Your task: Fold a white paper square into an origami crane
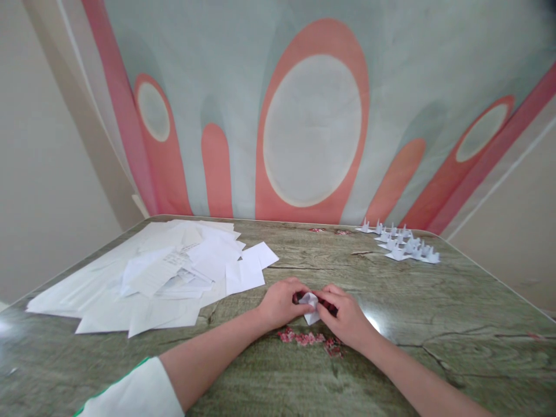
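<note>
Between my two hands is a small piece of folded white paper (311,308), held just above the table near its middle. My left hand (284,302) grips its left side, thumb in front and fingers curled behind. From the right, my right hand (343,315) pinches the other side with thumb and fingers. Part of the paper is hidden by the fingers, so its exact folded shape is unclear. Several folded white paper cranes (402,243) stand in rows at the far right of the table.
A broad heap of loose white paper sheets (108,278) covers the table's left side. Small square sheets (245,275) lie at its right edge. The wood-grain table (269,376) has printed pink blossoms (304,337). Behind it hangs a patterned backdrop (234,58).
</note>
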Motion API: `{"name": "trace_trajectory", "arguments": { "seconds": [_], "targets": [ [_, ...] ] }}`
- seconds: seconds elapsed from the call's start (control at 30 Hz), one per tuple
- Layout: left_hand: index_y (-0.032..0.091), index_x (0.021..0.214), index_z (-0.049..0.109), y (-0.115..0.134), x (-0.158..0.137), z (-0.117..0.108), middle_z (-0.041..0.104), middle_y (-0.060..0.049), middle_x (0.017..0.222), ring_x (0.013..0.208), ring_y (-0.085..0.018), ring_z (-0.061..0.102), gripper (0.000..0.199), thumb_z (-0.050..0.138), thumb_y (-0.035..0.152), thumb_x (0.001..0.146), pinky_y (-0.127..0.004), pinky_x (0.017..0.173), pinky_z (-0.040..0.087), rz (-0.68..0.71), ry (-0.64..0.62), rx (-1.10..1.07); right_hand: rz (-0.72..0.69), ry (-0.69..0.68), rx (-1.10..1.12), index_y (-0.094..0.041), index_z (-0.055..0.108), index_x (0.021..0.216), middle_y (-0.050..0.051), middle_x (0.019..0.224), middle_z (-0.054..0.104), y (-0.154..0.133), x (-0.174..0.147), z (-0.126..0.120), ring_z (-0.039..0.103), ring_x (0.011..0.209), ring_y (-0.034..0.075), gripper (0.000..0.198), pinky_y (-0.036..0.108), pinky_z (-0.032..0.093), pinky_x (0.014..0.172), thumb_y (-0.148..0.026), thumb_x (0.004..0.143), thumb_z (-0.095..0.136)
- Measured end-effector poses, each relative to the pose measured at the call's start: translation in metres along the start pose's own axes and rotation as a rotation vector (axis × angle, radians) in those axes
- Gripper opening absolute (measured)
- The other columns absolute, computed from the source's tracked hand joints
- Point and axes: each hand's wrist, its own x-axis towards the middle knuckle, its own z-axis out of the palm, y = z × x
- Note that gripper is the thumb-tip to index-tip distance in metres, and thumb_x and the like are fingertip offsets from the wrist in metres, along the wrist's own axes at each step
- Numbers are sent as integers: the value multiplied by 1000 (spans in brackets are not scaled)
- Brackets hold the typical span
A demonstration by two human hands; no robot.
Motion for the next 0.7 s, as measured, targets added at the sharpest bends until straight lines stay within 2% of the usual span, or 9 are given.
{"name": "trace_trajectory", "arguments": {
  "seconds": [0.17, 0.4, 0.53, 0.7],
  "targets": [
    [22, 92, 66, -1, -1, -2, 58, 1, 77, 70, -14, 52, 22, 65, 32, 72, -20, 63, 38, 28, -14, -11, 16, -8, 1, -19, 66, 95, 3, 77, 55, 0, 0, -1, 54, 69, 15, 21, 26, 43, 63, -19, 81, 50],
    [21, 96, 64, -1, -4, -4, 58, 1, 78, 73, -14, 52, 22, 64, 28, 74, -21, 66, 38, 74, -11, -34, 1, -20, 36, -21, 65, 101, 3, 78, 55, 1, 0, -1, 55, 72, 16, 26, 26, 43, 64, -18, 86, 44],
    [19, 86, 62, -1, -4, -2, 56, 1, 74, 69, -13, 51, 18, 66, 28, 72, -21, 63, 38, 38, 25, -57, 7, -27, 38, -21, 65, 101, 3, 78, 55, 2, 0, 0, 55, 72, 15, 27, 26, 42, 64, -17, 87, 43],
    [16, 69, 51, -2, -3, 0, 50, 5, 64, 58, -10, 45, 22, 69, 29, 68, -19, 54, 34, -52, 114, -117, 6, -38, 27, -20, 65, 102, 3, 78, 54, 2, 1, -2, 54, 74, 15, 27, 26, 41, 66, -15, 86, 43]
  ]
}}
